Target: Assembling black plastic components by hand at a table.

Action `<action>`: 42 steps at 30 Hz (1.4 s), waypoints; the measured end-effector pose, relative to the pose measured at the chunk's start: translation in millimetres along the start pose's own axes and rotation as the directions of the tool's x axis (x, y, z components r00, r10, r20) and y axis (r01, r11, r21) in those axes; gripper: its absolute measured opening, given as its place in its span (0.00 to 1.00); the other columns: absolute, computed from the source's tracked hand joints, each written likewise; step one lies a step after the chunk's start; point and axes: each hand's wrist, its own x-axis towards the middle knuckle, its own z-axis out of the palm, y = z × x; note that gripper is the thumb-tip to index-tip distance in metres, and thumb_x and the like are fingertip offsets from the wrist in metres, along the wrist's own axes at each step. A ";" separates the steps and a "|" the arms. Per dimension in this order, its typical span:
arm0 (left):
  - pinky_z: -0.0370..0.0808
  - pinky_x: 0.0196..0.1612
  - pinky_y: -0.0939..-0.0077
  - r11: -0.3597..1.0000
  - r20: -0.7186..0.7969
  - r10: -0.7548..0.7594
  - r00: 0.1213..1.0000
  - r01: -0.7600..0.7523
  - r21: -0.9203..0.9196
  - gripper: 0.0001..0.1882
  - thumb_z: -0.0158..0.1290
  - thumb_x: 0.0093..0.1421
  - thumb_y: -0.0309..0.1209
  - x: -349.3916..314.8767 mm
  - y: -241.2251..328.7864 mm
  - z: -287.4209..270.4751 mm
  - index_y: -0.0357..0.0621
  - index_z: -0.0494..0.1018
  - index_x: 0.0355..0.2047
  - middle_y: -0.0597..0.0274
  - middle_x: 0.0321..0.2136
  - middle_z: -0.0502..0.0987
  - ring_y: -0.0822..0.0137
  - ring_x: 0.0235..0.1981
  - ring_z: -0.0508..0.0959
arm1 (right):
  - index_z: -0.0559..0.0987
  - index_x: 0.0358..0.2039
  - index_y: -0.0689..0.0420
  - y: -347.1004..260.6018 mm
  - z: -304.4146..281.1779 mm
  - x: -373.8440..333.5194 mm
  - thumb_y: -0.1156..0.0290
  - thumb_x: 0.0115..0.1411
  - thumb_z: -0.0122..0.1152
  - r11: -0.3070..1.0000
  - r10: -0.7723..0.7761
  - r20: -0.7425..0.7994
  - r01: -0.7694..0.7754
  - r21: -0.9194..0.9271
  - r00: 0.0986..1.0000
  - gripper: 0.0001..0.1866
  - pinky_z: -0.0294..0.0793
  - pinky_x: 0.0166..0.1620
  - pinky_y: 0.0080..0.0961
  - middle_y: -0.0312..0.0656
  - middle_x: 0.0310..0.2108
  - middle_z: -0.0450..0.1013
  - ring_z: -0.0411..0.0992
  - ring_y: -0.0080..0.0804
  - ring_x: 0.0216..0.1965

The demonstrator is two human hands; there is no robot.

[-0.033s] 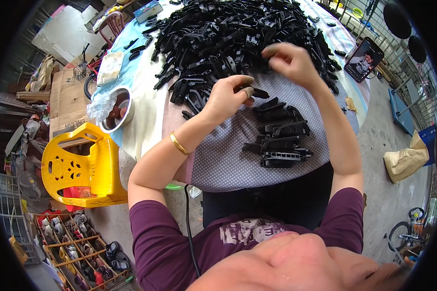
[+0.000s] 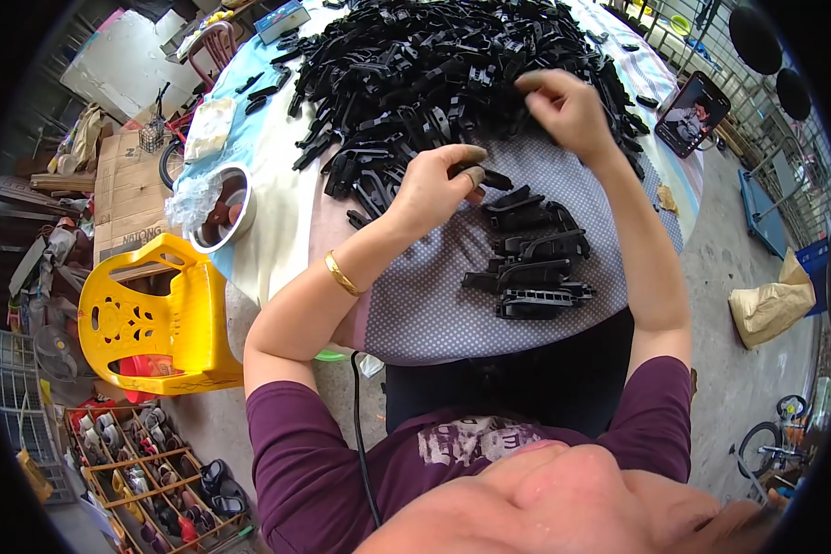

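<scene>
While the fingers of the left hand (image 2: pixel 432 189) grasp one black part (image 2: pixel 497 179), the fingers of the right hand (image 2: pixel 571 115) curl at the near edge of a heap; whether they hold a piece I cannot tell, as they are blurred. The grasped part sits above the tabletop (image 2: pixel 415 314), its long axis running roughly sideways, with the visible end pointing right and slightly downward. The other end is hidden by the hand.

Just below it, nearer the body, lies one cluster of black parts (image 2: pixel 537 247), overlapping too closely for a sure count. The piece nearest the body has its long axis left to right; the others also lie mostly crosswise.

Beyond both hands spreads one big heap of black parts (image 2: pixel 406 69), far too many to count, pointing every way. To its right rests one phone (image 2: pixel 694 113); to the left stand one metal bowl (image 2: pixel 248 219) and one clear plastic bag (image 2: pixel 189 205) against it. Beside the tabletop stands one yellow chair (image 2: pixel 203 323).
</scene>
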 end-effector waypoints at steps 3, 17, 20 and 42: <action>0.75 0.35 0.82 0.998 0.026 -0.004 1.000 0.002 0.067 0.15 0.48 0.58 0.21 -3.5 0.7 5.8 0.30 0.70 0.46 0.59 0.31 0.77 0.74 0.29 0.77 | 0.78 0.40 0.57 10.6 -15.3 16.8 0.78 0.50 0.56 0.922 -0.165 -0.148 0.099 -0.375 0.975 0.15 0.73 0.39 0.21 0.40 0.36 0.75 0.73 0.27 0.33; 0.75 0.32 0.74 0.983 0.030 0.183 0.983 -0.184 0.028 0.12 0.50 0.50 0.26 9.0 -26.8 11.1 0.35 0.75 0.34 0.50 0.25 0.78 0.63 0.25 0.80 | 0.74 0.42 0.60 -81.4 -6.7 -13.7 0.72 0.50 0.61 1.000 -0.014 0.177 0.017 -0.016 0.984 0.17 0.73 0.32 0.26 0.44 0.33 0.75 0.75 0.39 0.27; 0.75 0.33 0.79 0.968 0.045 0.164 0.985 -0.170 0.185 0.13 0.51 0.53 0.29 1.6 -20.3 -4.0 0.38 0.76 0.38 0.58 0.23 0.79 0.73 0.26 0.79 | 0.75 0.40 0.63 -167.4 -19.0 -64.0 0.77 0.48 0.62 0.819 -0.201 0.658 -0.244 0.519 0.725 0.16 0.74 0.35 0.24 0.45 0.33 0.74 0.75 0.35 0.30; 0.75 0.37 0.78 0.959 0.052 0.195 0.980 -0.201 0.199 0.14 0.52 0.53 0.27 -0.6 -18.5 4.8 0.37 0.75 0.40 0.54 0.28 0.79 0.68 0.29 0.80 | 0.70 0.36 0.61 -174.5 256.3 -280.3 0.66 0.48 0.59 0.869 -0.495 0.775 0.225 0.440 0.393 0.16 0.72 0.34 0.42 0.55 0.32 0.70 0.73 0.48 0.34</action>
